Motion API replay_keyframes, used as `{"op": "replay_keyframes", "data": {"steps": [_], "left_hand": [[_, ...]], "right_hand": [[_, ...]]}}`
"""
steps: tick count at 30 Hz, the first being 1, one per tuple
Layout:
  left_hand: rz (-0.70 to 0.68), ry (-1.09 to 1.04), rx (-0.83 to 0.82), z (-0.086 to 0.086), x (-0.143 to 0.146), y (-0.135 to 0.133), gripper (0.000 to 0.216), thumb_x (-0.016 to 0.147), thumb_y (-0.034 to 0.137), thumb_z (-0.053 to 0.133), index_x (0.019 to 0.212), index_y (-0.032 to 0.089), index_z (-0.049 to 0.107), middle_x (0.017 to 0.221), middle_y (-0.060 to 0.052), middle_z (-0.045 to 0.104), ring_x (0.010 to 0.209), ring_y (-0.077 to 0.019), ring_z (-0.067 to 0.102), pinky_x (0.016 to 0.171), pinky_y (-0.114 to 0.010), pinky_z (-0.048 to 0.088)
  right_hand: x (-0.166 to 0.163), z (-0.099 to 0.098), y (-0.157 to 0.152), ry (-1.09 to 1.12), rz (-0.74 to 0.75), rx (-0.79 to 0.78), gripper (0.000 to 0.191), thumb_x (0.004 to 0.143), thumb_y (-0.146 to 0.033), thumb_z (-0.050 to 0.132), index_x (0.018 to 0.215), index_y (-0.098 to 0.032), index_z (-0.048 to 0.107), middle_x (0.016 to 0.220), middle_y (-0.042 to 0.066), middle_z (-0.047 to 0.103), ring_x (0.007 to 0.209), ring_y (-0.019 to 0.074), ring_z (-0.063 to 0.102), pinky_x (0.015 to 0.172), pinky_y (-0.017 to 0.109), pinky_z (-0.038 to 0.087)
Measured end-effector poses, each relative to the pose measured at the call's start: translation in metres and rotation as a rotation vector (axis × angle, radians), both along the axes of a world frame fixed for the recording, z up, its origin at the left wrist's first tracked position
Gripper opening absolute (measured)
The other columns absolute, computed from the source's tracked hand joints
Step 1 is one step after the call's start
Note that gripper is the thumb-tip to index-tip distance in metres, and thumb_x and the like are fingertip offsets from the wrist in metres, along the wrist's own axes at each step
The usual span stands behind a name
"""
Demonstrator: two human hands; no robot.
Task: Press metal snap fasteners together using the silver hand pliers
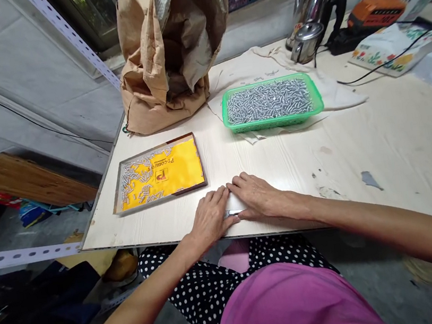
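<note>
My left hand [210, 217] and my right hand [256, 195] lie side by side, palms down, on the near edge of the pale wooden table [379, 150]. Between and under them is a small clear packet [233, 206] with a dark bit showing at its near end; both hands press on it. To the left sits a flat yellow tray [179, 170] with several small metal pins scattered over its left half. Farther back stands a green plastic basket [272, 101] heaped with the same silvery pins.
A crumpled brown paper sack [168, 50] stands at the table's back left. A steel kettle [312, 19], black cables, an orange device [375, 11] and flowered boxes crowd the back right. A white cloth lies under the basket. Metal shelving rails stand at left.
</note>
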State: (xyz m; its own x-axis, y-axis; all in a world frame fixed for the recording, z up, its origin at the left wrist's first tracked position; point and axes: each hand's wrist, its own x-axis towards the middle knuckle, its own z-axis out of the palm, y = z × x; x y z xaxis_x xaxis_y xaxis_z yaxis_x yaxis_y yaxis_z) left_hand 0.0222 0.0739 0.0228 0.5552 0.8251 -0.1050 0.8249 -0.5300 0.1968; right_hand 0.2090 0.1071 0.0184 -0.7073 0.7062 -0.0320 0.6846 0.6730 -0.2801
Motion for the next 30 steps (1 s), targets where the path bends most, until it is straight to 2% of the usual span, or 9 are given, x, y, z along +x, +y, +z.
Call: {"op": "replay_keyframes", "data": {"steps": [3, 8, 12, 18, 21, 24, 25, 28, 30], "left_hand": [[-0.050, 0.026, -0.042, 0.001, 0.001, 0.013, 0.063, 0.085, 0.040, 0.067, 0.136, 0.014, 0.041, 0.132, -0.014, 0.051, 0.113, -0.0281, 0.049, 0.095, -0.043, 0.044], [-0.031, 0.028, -0.050, 0.003, 0.006, 0.022, 0.048, 0.083, 0.039, 0.070, 0.120, 0.013, 0.056, 0.106, -0.009, 0.059, 0.098, -0.0259, 0.050, 0.085, -0.037, 0.045], [0.024, -0.001, -0.049, -0.003, 0.010, 0.022, 0.026, 0.086, 0.036, 0.067, 0.102, 0.016, 0.064, 0.097, -0.006, 0.060, 0.093, -0.0230, 0.051, 0.079, -0.033, 0.044], [0.044, -0.018, -0.043, -0.006, 0.011, 0.024, 0.020, 0.090, 0.035, 0.062, 0.090, 0.016, 0.065, 0.090, -0.005, 0.060, 0.090, -0.0213, 0.052, 0.076, -0.031, 0.043], [0.067, 0.015, -0.017, -0.003, 0.012, 0.024, 0.025, 0.089, 0.037, 0.064, 0.098, 0.015, 0.064, 0.095, -0.007, 0.060, 0.093, -0.0235, 0.053, 0.079, -0.034, 0.046], [0.157, 0.005, 0.062, -0.006, 0.015, 0.012, 0.040, 0.089, 0.038, 0.063, 0.118, 0.012, 0.056, 0.109, -0.012, 0.059, 0.103, -0.0278, 0.053, 0.085, -0.041, 0.049], [0.180, -0.022, 0.100, -0.009, 0.017, 0.004, 0.043, 0.090, 0.035, 0.061, 0.124, 0.012, 0.051, 0.116, -0.015, 0.057, 0.110, -0.0294, 0.052, 0.090, -0.044, 0.048], [0.150, -0.135, 0.198, -0.021, 0.027, -0.025, 0.046, 0.094, 0.026, 0.052, 0.137, 0.014, 0.039, 0.141, -0.019, 0.044, 0.133, -0.0324, 0.038, 0.106, -0.052, 0.039], [0.087, -0.189, 0.202, -0.030, 0.033, -0.043, 0.050, 0.096, 0.028, 0.051, 0.141, 0.016, 0.035, 0.148, -0.018, 0.038, 0.141, -0.0325, 0.027, 0.111, -0.054, 0.034]], "right_hand": [[0.006, 0.004, -0.003, -0.035, -0.027, 0.000, 0.070, 0.066, -0.043, 0.083, 0.119, -0.008, 0.055, 0.113, 0.018, 0.058, 0.101, 0.0325, 0.051, 0.082, 0.043, 0.045], [0.009, 0.011, -0.007, -0.054, -0.027, 0.014, 0.029, 0.083, -0.027, 0.071, 0.103, -0.008, 0.061, 0.103, 0.015, 0.061, 0.095, 0.0262, 0.053, 0.081, 0.036, 0.044], [0.005, 0.002, -0.005, -0.052, -0.017, 0.036, 0.008, 0.090, -0.017, 0.060, 0.095, -0.011, 0.063, 0.097, 0.012, 0.063, 0.090, 0.0233, 0.054, 0.077, 0.033, 0.043], [0.002, -0.009, -0.002, -0.028, -0.013, 0.044, 0.011, 0.093, -0.011, 0.053, 0.089, -0.014, 0.063, 0.091, 0.009, 0.064, 0.084, 0.0206, 0.055, 0.074, 0.032, 0.042], [0.004, -0.005, 0.002, -0.022, -0.034, 0.074, 0.007, 0.090, -0.017, 0.060, 0.095, -0.013, 0.064, 0.095, 0.010, 0.063, 0.089, 0.0232, 0.054, 0.077, 0.033, 0.043], [0.011, -0.002, 0.012, 0.026, -0.001, 0.069, 0.034, 0.085, -0.030, 0.070, 0.112, -0.011, 0.060, 0.107, 0.013, 0.061, 0.099, 0.0264, 0.052, 0.081, 0.036, 0.043], [0.014, -0.003, 0.016, 0.049, 0.024, 0.056, 0.038, 0.086, -0.032, 0.069, 0.116, -0.011, 0.059, 0.109, 0.014, 0.060, 0.100, 0.0262, 0.052, 0.082, 0.036, 0.043], [0.019, -0.009, 0.025, 0.086, 0.033, 0.049, 0.024, 0.093, -0.027, 0.059, 0.113, -0.014, 0.061, 0.106, 0.012, 0.062, 0.097, 0.0237, 0.053, 0.081, 0.035, 0.041], [0.020, -0.014, 0.031, 0.053, -0.019, 0.085, 0.014, 0.093, -0.020, 0.056, 0.103, -0.014, 0.064, 0.100, 0.011, 0.063, 0.093, 0.0231, 0.053, 0.077, 0.033, 0.039]]}}
